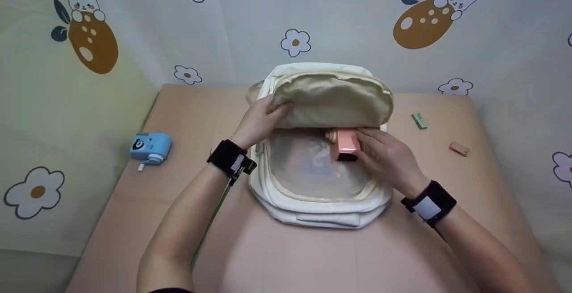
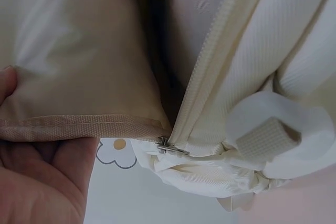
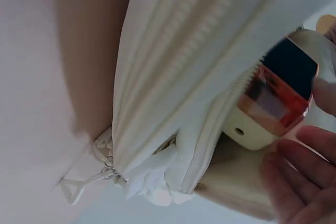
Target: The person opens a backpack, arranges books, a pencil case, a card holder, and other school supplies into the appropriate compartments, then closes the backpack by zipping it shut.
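A white backpack (image 1: pixel 277 203) lies on the table, its front flap (image 1: pixel 330 101) folded up to show a beige lining. My left hand (image 1: pixel 259 121) pinches the left edge of that flap, thumb on the lining, as the left wrist view also shows. In my right hand (image 1: pixel 389 159) is a pink hand-crank pencil sharpener (image 1: pixel 347 143), held by its right side at the opening, just under the flap. Its dark end and see-through reddish shavings drawer (image 3: pixel 275 100) show in the right wrist view. Within the bag, a hazy lining panel (image 1: pixel 299 168) faces up.
A blue hand-crank pencil sharpener (image 1: pixel 151 148) stands near the table's left edge. On the right lie a small green block (image 1: pixel 419 121) and a small pink block (image 1: pixel 459 148). A patterned cloth (image 1: pixel 250 29) hangs behind and beside the table (image 1: pixel 313 261).
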Tool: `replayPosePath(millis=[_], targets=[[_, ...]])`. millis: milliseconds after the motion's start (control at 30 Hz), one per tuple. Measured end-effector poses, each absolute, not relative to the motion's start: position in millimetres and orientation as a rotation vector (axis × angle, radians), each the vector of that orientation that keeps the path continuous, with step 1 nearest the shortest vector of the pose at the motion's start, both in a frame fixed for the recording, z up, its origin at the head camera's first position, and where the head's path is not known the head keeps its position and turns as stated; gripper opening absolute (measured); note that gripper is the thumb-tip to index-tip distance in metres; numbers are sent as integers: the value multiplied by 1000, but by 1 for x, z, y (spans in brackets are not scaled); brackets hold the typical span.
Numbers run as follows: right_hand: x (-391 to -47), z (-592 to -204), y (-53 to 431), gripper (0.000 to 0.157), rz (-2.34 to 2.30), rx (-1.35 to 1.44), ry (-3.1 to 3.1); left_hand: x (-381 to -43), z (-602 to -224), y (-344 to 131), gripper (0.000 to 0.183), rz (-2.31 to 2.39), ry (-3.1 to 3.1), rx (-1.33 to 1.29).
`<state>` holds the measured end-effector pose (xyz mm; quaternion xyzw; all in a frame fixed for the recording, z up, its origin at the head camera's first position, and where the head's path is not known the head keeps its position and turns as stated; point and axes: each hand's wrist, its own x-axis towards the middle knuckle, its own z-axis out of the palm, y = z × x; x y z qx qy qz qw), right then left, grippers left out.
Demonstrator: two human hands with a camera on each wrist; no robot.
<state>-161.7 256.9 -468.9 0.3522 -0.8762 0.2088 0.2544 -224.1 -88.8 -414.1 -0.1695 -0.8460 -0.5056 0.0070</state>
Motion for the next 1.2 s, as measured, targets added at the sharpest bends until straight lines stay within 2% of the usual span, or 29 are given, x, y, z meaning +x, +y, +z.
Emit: replayPosePath(millis=[100, 300, 433, 633, 767, 900, 1067, 1200], targets=[[-160, -463, 264, 44, 674, 852, -2267, -224, -414, -88, 35, -1572, -2651, -532], [-174, -450, 271, 73, 950, 666, -2207, -224, -413, -89, 33, -1603, -2626, -521], [-187, -443, 265, 78, 1243, 598, -2288, -222, -416, -91, 32, -1634, -2617, -521], [-200, -435, 254, 60, 1681, 416, -2431, -218, -418, -96, 32, -1646, -2610, -506], [-203, -434, 259, 49, 1771, 324, -2443, -218, -420, -92, 31, -1666, -2597, -520], [-208, -435, 259, 44, 1725, 275, -2452, -219, -422, -93, 32, -1701, -2581, -523], [-215, -431, 258, 40, 1672, 263, -2466, -210, -425, -103, 51, -1708, -2610, -537], [-216, -430, 259, 35, 1654, 229, -2486, -198, -427, -126, 68, -1492, -2748, -508]])
